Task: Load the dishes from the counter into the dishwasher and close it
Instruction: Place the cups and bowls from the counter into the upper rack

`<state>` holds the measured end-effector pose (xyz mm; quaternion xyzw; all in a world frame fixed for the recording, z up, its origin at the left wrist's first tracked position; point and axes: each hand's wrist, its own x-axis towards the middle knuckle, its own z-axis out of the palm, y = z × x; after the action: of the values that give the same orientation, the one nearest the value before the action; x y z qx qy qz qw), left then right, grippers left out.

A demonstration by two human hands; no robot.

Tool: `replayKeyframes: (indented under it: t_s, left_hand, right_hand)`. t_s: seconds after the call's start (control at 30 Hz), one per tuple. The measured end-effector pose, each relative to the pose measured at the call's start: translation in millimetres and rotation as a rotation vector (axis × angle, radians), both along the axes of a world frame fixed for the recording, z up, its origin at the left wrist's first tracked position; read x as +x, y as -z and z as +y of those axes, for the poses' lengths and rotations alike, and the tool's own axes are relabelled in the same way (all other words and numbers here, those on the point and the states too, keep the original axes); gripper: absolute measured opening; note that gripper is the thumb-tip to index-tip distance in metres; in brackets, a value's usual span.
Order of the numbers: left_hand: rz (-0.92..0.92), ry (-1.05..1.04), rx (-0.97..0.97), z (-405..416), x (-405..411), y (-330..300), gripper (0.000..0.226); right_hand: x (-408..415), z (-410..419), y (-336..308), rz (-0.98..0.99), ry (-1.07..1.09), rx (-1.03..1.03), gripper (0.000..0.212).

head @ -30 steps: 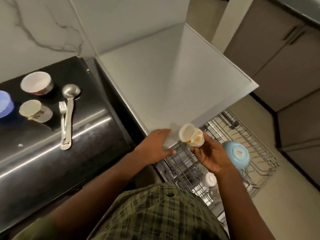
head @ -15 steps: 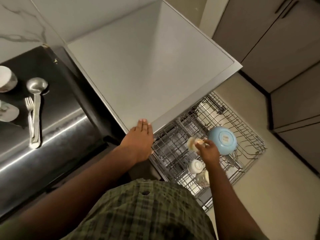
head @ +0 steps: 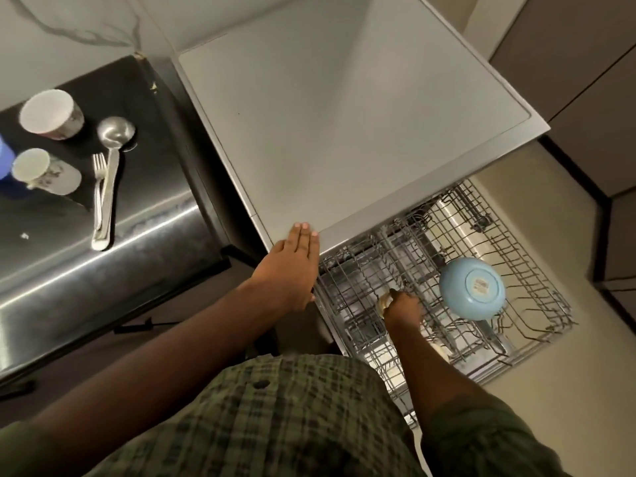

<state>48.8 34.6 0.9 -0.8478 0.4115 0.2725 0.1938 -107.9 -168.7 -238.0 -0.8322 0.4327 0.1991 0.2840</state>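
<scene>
now rack [head: 537, 270] holds upturned blue bowl [head: 472, 289]; right hand [head: 402, 306] grips cup [head: 384, 301]; left hand [head: 292, 266] flat.

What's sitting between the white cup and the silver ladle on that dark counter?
In the head view, nothing: bare dark counter separates the white cup from the silver ladle. The metal fork lies lower, beside the ladle's handle.

A marble-veined wall [head: 69, 25] is seen behind the bench's far edge. Grey cabinet doors [head: 592, 80] are ranged along the right, above a dark plinth [head: 568, 166]. A beige floor [head: 537, 390] is spread below. A green plaid shirt [head: 275, 418] is seen at the bottom.
</scene>
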Motion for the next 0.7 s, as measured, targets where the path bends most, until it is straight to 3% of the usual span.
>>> replayKeyframes:
  t_s: [0.1, 0.5, 0.6, 0.7]
  left_hand:
    - [0.008, 0.004, -0.003, 0.3, 1.0, -0.6, 0.111]
    - [0.095, -0.005, -0.104, 7.7, 8.4, 3.4, 0.111]
    - [0.158, -0.015, -0.155, 13.5, 12.7, 5.0, 0.114]
    - [0.220, -0.021, -0.241, 21.0, 16.1, 5.3, 0.114]
  right_hand:
    - [-0.8, 0.0, 3.1, -0.008, 0.044, 0.063, 0.058]
    - [-11.7, 7.7, -15.1, 0.086, -0.014, -0.015, 0.086]
    - [-18.7, 11.2, -29.6, 0.039, 0.030, 0.006, 0.077]
    - [-14.4, 21.0, -66.3, -0.178, 0.121, 0.008, 0.051]
